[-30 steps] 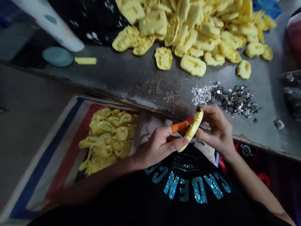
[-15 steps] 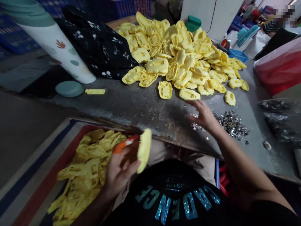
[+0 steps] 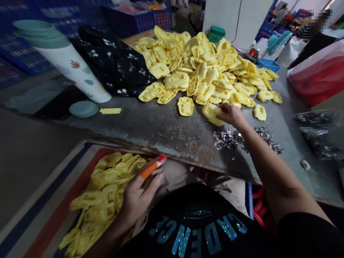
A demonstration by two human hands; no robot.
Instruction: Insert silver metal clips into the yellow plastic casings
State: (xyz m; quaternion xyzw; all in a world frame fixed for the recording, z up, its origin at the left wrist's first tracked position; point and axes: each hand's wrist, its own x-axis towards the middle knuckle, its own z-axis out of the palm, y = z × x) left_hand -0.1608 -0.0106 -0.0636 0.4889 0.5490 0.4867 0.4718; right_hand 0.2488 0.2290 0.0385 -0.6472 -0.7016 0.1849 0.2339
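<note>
My right hand (image 3: 233, 114) pinches the right end of a yellow plastic shell (image 3: 212, 114) at the front of a large heap. That shell is tilted up a little from the tabletop. Empty, my left hand (image 3: 139, 195) hangs off the table's front edge, its fingers stretched out and apart. One of its fingers has orange and red wrapping. Just left of this hand lies a striped sack (image 3: 49, 211) filled with yellow shells (image 3: 104, 182). Below my right wrist, small shiny metal pieces (image 3: 228, 139) are spread on the table.
The heap of yellow shells (image 3: 199, 61) covers the table's far middle. A white bottle (image 3: 72, 68), a black patterned bag (image 3: 118, 68), a green round lid (image 3: 84, 109) and a yellow strip (image 3: 110, 111) are at left. Bags of dark parts (image 3: 319, 139) and a red bag (image 3: 317, 79) are at right.
The yellow shell that my left hand held is out of it, and its fingers have opened. My right hand has moved slightly up and closed on a shell at the heap's front.
</note>
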